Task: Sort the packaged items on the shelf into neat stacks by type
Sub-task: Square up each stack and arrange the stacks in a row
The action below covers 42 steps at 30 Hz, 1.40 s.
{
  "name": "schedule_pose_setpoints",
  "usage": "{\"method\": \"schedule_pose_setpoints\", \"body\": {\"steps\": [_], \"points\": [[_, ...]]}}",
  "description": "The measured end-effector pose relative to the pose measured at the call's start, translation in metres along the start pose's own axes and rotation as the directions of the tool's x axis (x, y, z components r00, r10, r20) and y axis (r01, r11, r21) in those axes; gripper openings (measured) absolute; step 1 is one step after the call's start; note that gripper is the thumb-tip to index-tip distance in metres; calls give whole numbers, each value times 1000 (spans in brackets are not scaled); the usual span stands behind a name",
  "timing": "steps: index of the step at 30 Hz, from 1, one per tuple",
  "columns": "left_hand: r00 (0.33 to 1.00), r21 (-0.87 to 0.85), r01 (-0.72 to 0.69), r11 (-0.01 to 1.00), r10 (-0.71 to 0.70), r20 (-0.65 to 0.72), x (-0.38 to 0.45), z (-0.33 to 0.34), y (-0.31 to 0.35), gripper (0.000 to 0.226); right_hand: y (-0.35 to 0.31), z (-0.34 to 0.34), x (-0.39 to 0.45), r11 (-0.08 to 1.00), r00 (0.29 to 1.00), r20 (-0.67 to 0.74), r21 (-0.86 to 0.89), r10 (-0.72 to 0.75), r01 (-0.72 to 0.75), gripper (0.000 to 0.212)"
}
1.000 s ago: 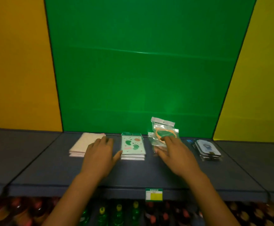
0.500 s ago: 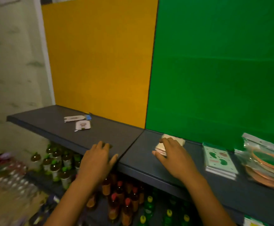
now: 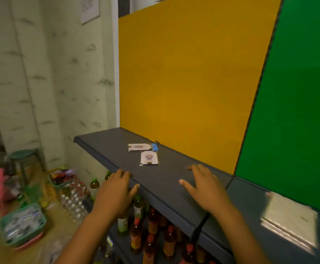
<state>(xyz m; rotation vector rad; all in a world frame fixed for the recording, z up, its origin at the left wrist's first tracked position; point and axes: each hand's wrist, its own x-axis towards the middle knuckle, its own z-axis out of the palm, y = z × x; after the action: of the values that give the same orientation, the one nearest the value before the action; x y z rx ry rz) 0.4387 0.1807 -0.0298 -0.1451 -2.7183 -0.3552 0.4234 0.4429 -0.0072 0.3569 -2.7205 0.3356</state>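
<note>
Packets first: two loose card packs (image 3: 149, 158) lay unstacked on the shelf (image 3: 166, 185) by the yellow panel, w/ a small blue item (image 3: 154, 147) beside the far one. We judged they should be squared together, prob. same type, though blur hid detail. Left hand (image 3: 115, 193) hovered at the shelf edge, fingers relaxed, holding nothing. Right hand (image 3: 205, 185) was spread flat over the shelf, empty, short of the packs.
</note>
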Motion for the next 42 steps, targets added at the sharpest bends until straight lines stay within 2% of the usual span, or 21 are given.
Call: {"method": "schedule_pose_setpoints", "body": {"steps": [7, 12, 19, 27, 31, 36, 42], "points": [[998, 4, 16, 1000, -16, -66, 80, 2, -35, 47, -11, 27, 93, 999, 999, -45, 32, -10, 12, 55], [998, 5, 43, 999, -42, -37, 106, 22, -69, 46, -23, 60, 134, 1000, 1000, -3, 19, -18, 18, 55], [998, -90, 46, 995, -49, -30, 153, 40, -122, 48, -47, 95, 184, 1000, 999, 51, -4, 19, -19, 59], [991, -219, -85, 972, 105, 80, 236, 74, -173, 48, -66, 127, 230, 970, 971, 25, -59, 236, -234, 62], [981, -263, -156, 952, 180, 71, 280, 91, -198, 47, -79, 140, 249, 954, 957, -33, -85, 287, -289, 58], [958, -305, -180, 935, 237, 161, 312, 119, -211, 49, -95, 163, 249, 914, 914, 44, -54, 404, -402, 52], [940, -350, -157, 923, 248, 234, 349, 153, -212, 54, -105, 179, 246, 886, 885, 34, -38, 464, -463, 45]]}}
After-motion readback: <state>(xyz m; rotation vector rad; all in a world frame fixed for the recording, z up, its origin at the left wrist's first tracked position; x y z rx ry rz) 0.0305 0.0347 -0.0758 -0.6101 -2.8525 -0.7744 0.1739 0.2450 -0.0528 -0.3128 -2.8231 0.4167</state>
